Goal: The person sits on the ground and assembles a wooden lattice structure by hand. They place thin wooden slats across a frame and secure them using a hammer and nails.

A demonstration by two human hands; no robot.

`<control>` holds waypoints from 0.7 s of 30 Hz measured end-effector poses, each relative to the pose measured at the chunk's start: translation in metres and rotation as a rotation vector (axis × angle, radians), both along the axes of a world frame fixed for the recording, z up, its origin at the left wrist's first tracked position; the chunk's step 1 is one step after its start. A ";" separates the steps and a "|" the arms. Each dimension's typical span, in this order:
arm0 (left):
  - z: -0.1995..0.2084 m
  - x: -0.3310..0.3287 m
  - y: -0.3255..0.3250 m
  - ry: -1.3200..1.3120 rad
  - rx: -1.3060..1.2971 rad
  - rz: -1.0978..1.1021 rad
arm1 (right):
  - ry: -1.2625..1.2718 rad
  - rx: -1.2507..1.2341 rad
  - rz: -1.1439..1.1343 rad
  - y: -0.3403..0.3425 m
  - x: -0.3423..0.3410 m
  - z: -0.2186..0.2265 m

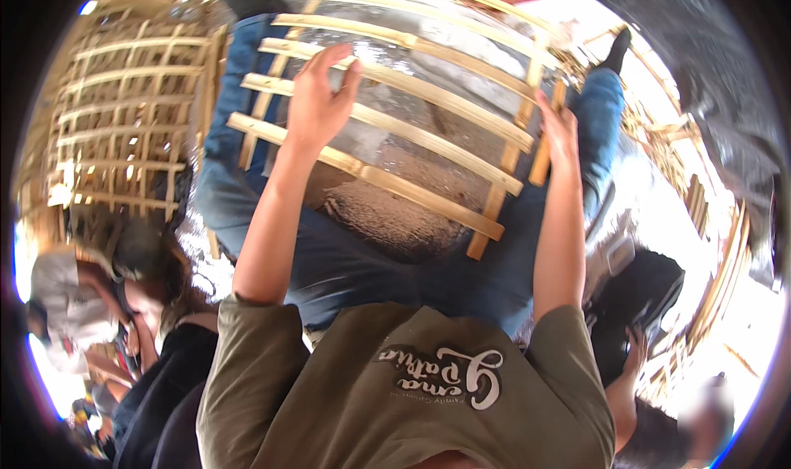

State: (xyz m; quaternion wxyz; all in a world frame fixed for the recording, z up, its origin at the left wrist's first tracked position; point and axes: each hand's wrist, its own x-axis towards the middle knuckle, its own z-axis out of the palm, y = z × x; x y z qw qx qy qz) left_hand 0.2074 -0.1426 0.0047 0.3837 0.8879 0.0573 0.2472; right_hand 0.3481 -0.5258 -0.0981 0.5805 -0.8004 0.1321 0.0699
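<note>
The left hand lay on a slat of the bamboo frame, fingers loosely open, while the right hand gripped its right edge

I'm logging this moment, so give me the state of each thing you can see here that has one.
Pale wooden slat frame: tilted across the lap, slats joined, gaps open.
Left hand: fingers spread, gripping a slat, not closed.
Right hand: holding the frame's right edge.
Second slat frame: lying to the left, untouched.
</note>
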 end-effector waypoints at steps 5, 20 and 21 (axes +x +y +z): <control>-0.005 -0.001 -0.067 0.214 0.403 -0.201 | 0.106 -0.151 0.024 0.002 0.003 0.007; -0.057 0.065 -0.185 0.501 0.737 -0.365 | 0.027 -0.030 0.038 0.005 0.001 -0.003; -0.056 0.065 -0.184 0.504 0.733 -0.369 | 0.026 -0.044 0.030 0.006 0.001 -0.003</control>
